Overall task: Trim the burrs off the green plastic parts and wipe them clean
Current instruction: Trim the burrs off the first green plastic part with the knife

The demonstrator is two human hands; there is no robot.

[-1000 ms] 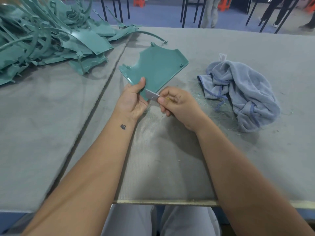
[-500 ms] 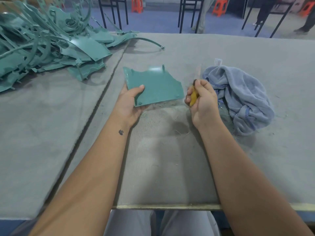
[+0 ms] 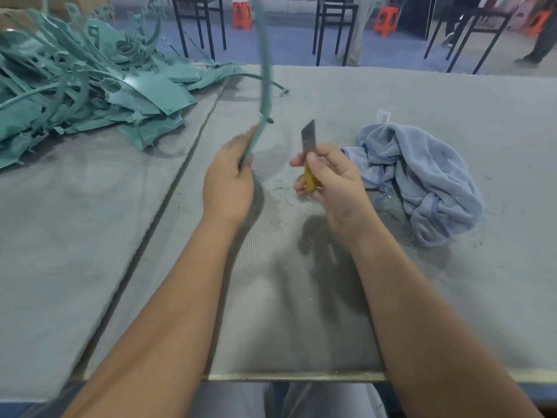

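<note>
Your left hand (image 3: 230, 181) now holds the green plastic part (image 3: 264, 86) stood up on edge, so you see only its thin rim running from your fingers up past the top of the view; half a second ago the same part lay tilted nearly flat in front of you, its broad face showing and your thumb on its near corner. Your fingers are curled round the lower end of the part, and it is blurred with motion. Your right hand (image 3: 330, 176) grips the yellow-handled knife (image 3: 309, 158) with fingers wrapped about the handle and the thumb along its side; the grey blade points upward, just to the right of the part and apart from it. Half a second ago that hand sat lower and closer to the blue cloth (image 3: 428, 179), with the blade hardly visible, and a second ago the blade was against the near edge of the part. The cloth lies crumpled on the grey table (image 3: 452, 297) to the right of your right hand, where it was before. Fine green shavings (image 3: 281, 194) are scattered on the table between and below your hands. The heap of green parts (image 3: 84, 95) sits at the far left of the table, well apart from both hands, as before.
</note>
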